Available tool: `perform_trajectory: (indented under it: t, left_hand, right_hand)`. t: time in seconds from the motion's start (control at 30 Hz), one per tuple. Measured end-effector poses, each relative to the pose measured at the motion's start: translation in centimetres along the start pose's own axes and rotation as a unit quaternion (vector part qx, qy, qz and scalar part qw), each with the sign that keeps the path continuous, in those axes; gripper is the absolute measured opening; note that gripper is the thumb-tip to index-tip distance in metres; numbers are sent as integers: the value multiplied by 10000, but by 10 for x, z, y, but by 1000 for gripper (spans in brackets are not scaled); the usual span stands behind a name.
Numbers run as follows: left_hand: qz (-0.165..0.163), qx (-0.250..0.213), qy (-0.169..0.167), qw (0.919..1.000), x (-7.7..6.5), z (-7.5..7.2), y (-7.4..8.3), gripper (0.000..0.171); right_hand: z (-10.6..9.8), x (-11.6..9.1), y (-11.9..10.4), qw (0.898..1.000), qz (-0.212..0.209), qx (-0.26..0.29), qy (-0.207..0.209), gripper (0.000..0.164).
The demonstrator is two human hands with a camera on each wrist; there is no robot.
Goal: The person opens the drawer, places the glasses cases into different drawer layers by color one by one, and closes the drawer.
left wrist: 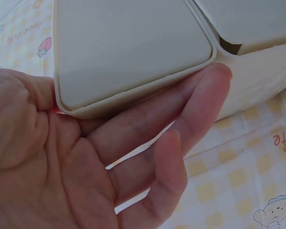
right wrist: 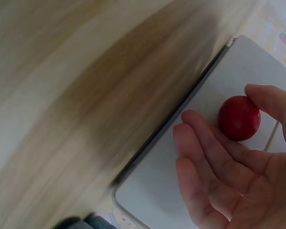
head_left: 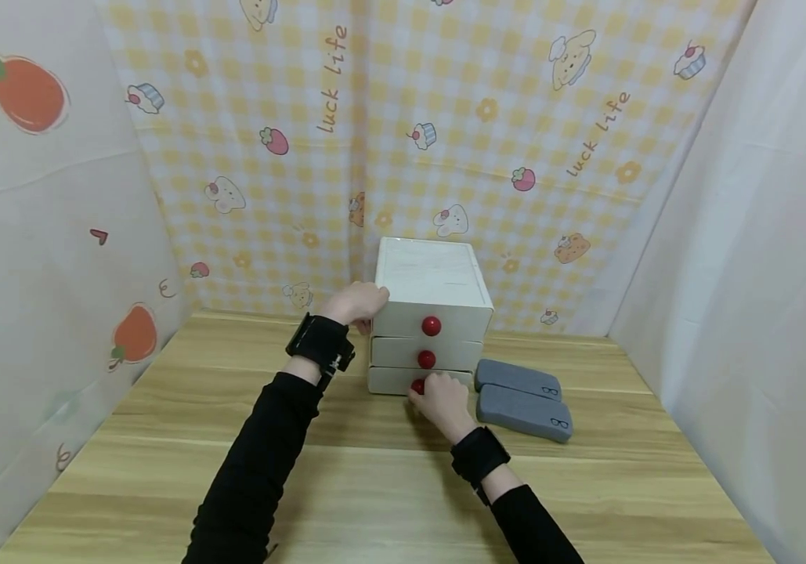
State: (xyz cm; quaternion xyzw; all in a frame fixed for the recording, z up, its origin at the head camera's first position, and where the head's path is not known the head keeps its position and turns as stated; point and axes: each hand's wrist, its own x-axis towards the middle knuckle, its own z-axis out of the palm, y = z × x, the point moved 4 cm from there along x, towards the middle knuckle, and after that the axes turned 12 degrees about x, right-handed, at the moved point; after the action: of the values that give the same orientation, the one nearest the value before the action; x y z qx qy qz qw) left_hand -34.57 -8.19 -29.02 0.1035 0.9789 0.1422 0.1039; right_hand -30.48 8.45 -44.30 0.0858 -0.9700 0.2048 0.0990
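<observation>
A small white cabinet (head_left: 434, 274) with three stacked drawers stands at the back of the table. Each drawer has a round red knob, such as the top knob (head_left: 431, 326). My left hand (head_left: 356, 303) grips the cabinet's upper left edge; in the left wrist view its fingers (left wrist: 205, 95) lie along the white wall, the thumb mostly hidden. Low at the front, my right hand (head_left: 443, 403) pinches the bottom drawer's red knob (right wrist: 239, 118) between thumb and index finger. The other fingers bend loosely beside the pale drawer front (right wrist: 157, 191). All drawers look pushed in.
Two grey glasses cases (head_left: 524, 411) lie side by side just right of the cabinet, close to the right hand. A patterned yellow checked cloth (head_left: 388, 157) hangs right behind the cabinet. White cloths border the wooden table (head_left: 184, 470) at both sides.
</observation>
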Motion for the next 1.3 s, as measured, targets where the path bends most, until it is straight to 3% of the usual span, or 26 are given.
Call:
perform_trajectory:
  t: [0.47,0.9,1.3]
  left_hand:
    - [134,122,124,9998,2,3,7,50]
    - [132,155,223,9995,0,1,2,49]
    - [138,112,175,9997,-3,1,1,50]
  right_hand:
    - [-6,-2,6,9958,-673,-110,606,62]
    - [-18,-18,-6,9894,-1230,-173,749,60]
    - [-18,-47,-13,9905,-1181,-361,600,60]
